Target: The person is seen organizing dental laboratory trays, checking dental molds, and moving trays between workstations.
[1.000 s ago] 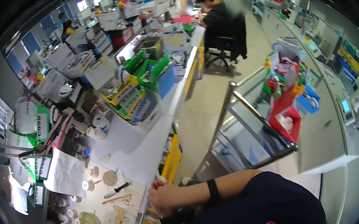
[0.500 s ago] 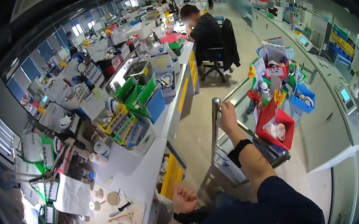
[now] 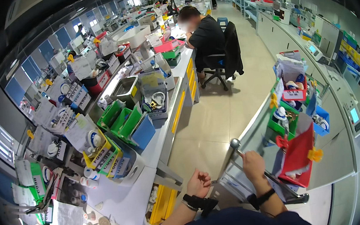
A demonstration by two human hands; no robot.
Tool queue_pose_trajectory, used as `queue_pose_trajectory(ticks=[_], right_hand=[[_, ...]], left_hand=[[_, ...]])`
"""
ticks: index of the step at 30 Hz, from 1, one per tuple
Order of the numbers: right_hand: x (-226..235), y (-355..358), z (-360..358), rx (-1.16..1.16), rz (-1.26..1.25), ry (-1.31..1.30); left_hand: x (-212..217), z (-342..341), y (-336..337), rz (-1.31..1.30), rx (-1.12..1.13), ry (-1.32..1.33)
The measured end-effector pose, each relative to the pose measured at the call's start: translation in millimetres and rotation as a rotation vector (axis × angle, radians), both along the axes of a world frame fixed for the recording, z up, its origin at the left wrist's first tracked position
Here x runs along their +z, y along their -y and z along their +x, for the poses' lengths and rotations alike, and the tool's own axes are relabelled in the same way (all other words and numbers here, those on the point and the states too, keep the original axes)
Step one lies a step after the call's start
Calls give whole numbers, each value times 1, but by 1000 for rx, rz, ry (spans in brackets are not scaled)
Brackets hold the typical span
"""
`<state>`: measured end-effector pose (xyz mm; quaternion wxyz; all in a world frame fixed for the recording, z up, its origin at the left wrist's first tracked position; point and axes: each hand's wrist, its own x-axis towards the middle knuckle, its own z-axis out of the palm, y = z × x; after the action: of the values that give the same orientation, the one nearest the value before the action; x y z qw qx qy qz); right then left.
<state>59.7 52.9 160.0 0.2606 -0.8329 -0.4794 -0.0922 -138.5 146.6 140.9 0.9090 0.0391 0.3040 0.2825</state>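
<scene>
My right hand (image 3: 253, 165) is wrapped round the end rail of a metal trolley (image 3: 234, 144), beside its round-topped corner post. My left hand (image 3: 199, 183) hangs between the trolley and the workbench, fingers loosely curled and a little apart, with nothing in it. On the trolley, nearest my right hand, a red bin (image 3: 300, 163) leans with a yellow clip on it. Behind it sit a green bin (image 3: 285, 124) holding white and blue pieces, a blue bin (image 3: 322, 121), and another red bin (image 3: 295, 93) with papers. Dark bands circle both wrists.
On the left, a long workbench (image 3: 145, 177) carries green bins (image 3: 124, 120), a metal basin (image 3: 126, 92) and yellow-edged trays. An open yellow drawer (image 3: 163, 206) juts out below. Ahead, a person (image 3: 206, 33) sits on a chair (image 3: 227, 59) by the aisle. White cabinets (image 3: 335, 127) line the right.
The seated person, chair and benches sit differently in view as my head and the trolley shift. My right hand stays on the rail, now lower in view; my left hand has risen and its fingers have loosened.
</scene>
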Motion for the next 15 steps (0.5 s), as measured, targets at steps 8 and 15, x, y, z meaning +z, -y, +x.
queue_pose_trajectory(ticks=[8,15], right_hand=[[35,49,53,-28,-299,-171],[122,-36,39,-374,-75,-280]], left_hand=[[6,106,-94,-41,-188,43],[-9,192,-224,-74,-306,182]])
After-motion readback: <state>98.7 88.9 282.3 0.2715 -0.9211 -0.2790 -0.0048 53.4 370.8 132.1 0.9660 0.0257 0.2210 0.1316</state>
